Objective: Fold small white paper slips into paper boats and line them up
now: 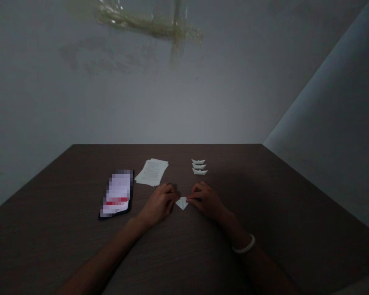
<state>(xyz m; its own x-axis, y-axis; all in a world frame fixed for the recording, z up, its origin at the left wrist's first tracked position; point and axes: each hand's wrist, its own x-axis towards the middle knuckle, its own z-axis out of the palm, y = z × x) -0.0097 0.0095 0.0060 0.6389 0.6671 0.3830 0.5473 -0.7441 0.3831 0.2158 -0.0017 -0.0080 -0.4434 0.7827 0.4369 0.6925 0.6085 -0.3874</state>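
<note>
Between my two hands is a small folded piece of paper (182, 203), white with faint print, its point turned down toward me. My left hand (160, 203) pinches its left corner between thumb and fingers. At the opposite corner, my right hand (208, 200) grips the paper the same way, and a pale beaded bracelet circles that wrist. Beyond my right hand, three small paper boats (199, 167) stand in a short column. Past my left hand lies a stack of printed paper sheets (152, 172).
A phone (117, 194) with a lit, blurred screen lies left of my left hand. The dark wooden table (80, 254) reaches back to a grey wall (172, 110) with a stained patch. Another wall slants in on the right.
</note>
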